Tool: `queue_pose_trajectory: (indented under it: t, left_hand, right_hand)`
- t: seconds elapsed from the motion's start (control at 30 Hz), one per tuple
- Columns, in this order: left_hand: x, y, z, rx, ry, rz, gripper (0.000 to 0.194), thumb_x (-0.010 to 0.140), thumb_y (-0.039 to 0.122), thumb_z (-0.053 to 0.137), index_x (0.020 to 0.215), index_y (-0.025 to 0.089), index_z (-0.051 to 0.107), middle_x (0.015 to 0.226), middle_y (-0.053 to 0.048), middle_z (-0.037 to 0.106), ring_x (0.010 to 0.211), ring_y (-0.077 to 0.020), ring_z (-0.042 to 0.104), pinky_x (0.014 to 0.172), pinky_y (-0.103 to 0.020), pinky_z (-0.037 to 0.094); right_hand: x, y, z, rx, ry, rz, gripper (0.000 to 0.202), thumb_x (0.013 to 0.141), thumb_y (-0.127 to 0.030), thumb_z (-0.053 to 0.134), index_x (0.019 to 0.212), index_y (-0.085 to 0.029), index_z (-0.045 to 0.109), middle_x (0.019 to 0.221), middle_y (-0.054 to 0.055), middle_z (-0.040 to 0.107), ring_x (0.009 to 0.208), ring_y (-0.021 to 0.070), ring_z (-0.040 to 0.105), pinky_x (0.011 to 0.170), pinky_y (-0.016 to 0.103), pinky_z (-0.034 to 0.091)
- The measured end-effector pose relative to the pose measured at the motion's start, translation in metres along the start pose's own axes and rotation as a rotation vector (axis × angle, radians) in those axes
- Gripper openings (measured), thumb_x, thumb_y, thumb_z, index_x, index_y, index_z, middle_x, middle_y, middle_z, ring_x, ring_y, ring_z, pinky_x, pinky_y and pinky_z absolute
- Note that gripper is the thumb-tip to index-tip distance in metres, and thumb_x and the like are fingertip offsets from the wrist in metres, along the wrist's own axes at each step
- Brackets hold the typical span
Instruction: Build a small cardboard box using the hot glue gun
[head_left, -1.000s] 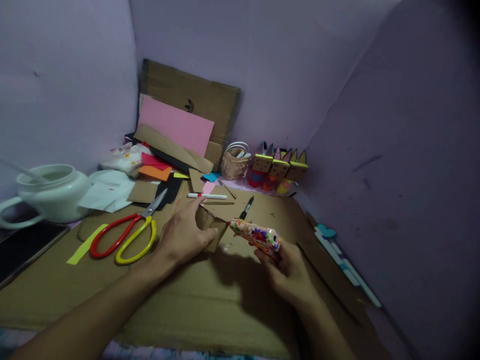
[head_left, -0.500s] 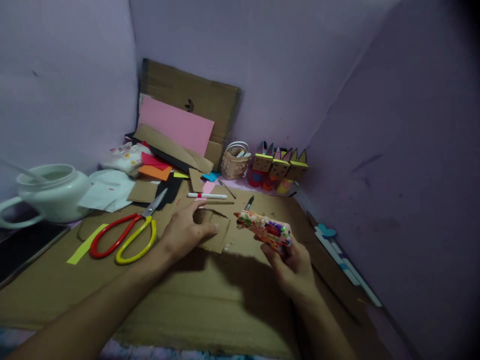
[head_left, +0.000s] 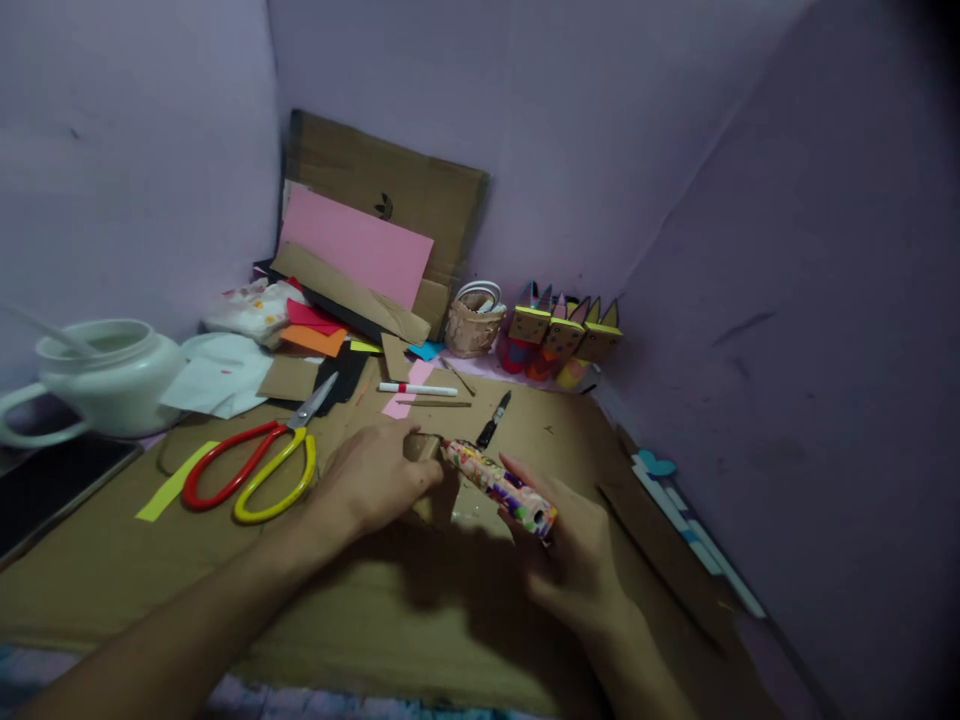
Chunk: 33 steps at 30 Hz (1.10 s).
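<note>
My right hand is wrapped round a glue gun with a colourful floral pattern. Its nozzle points left and away from me, right at the edge of a small folded cardboard piece. With thumb and fingers, my left hand grips that cardboard piece and covers much of it. Whether the nozzle touches the cardboard I cannot tell. Just beyond the glue gun lies a dark craft knife or pen. Large scissors with one red and one yellow handle rest left of my left hand.
A white pot and a dark phone are at the far left. Behind are a white marker, pink paper, a small basket and decorated paper figures. White sticks lie along the right wall.
The glue gun has moved left and turned, bringing its nozzle to the cardboard piece. The cardboard has been tilted up in my left hand.
</note>
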<state>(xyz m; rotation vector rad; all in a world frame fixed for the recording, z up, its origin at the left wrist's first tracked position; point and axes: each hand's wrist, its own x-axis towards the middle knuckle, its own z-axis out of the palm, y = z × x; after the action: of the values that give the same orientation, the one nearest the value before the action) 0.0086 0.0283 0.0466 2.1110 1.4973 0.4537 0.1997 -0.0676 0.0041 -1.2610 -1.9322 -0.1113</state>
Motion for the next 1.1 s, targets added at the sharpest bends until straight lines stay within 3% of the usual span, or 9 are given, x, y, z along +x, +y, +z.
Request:
queue_pose_trajectory:
  t: [0.13,0.33,0.53,0.77,0.93,1.0,1.1]
  left_hand:
    - [0.0,0.002,-0.001,0.022,-0.008,-0.016,0.027,0.069,0.044,0.058,0.084,0.024,0.066,0.082,-0.006,0.071,0.077,-0.0294,0.066,0.063,-0.035,0.045]
    - [0.0,0.001,0.0,0.056,-0.008,-0.015,0.029,0.07,0.045,0.056,0.088,0.024,0.065,0.082,-0.007,0.07,0.077,-0.0305,0.065,0.06,-0.035,0.044]
    - [0.003,-0.004,-0.001,0.018,0.039,-0.026,0.039,0.07,0.046,0.057,0.102,0.025,0.065,0.097,-0.011,0.072,0.092,-0.0356,0.065,0.072,-0.04,0.047]
    - [0.012,-0.019,-0.001,-0.234,0.011,0.03,0.056,0.067,0.041,0.063,0.119,0.02,0.06,0.118,-0.012,0.066,0.11,-0.0356,0.058,0.093,-0.047,0.043]
    - [0.017,-0.028,0.008,-0.654,-0.058,0.145,0.07,0.063,0.037,0.069,0.126,0.015,0.051,0.121,-0.013,0.063,0.106,-0.0305,0.061,0.094,-0.045,0.045]
    - [0.019,-0.03,0.014,-0.735,-0.074,0.182,0.071,0.063,0.034,0.069,0.128,0.014,0.048,0.12,-0.014,0.063,0.104,-0.0297,0.062,0.093,-0.045,0.047]
    - [0.022,-0.034,0.023,-0.795,-0.051,0.226,0.072,0.064,0.029,0.07,0.129,0.015,0.046,0.127,-0.014,0.058,0.11,-0.0294,0.059,0.095,-0.044,0.046]
  right_hand:
    - [-0.001,0.0,0.001,-0.007,-0.025,-0.024,0.066,0.069,-0.003,0.049,0.132,-0.022,0.044,0.109,0.01,0.07,0.091,0.0229,0.068,0.072,0.032,0.054]
    - [0.001,-0.003,0.005,-0.086,-0.017,-0.042,0.066,0.07,-0.004,0.048,0.133,-0.021,0.043,0.112,0.011,0.069,0.094,0.0229,0.068,0.074,0.032,0.055]
    - [0.001,0.0,0.001,-0.124,-0.032,0.01,0.058,0.074,-0.006,0.049,0.129,-0.02,0.048,0.108,0.01,0.071,0.092,0.0229,0.069,0.074,0.031,0.055]
    - [-0.008,0.019,0.003,0.083,0.037,0.397,0.023,0.083,-0.025,0.055,0.103,-0.017,0.065,0.086,0.007,0.074,0.072,0.0215,0.069,0.062,0.027,0.052]
    - [0.001,0.04,0.012,0.256,0.191,0.738,0.042,0.077,-0.043,0.057,0.105,-0.012,0.062,0.088,0.01,0.073,0.067,0.0216,0.065,0.058,0.029,0.05]
    - [0.007,0.05,0.012,0.216,0.186,0.818,0.048,0.073,-0.046,0.057,0.106,-0.011,0.063,0.09,0.011,0.073,0.07,0.023,0.065,0.061,0.031,0.05]
    - [0.011,0.059,0.008,0.087,0.123,0.88,0.043,0.069,-0.049,0.061,0.09,-0.013,0.07,0.081,0.01,0.073,0.073,0.0266,0.065,0.063,0.033,0.047]
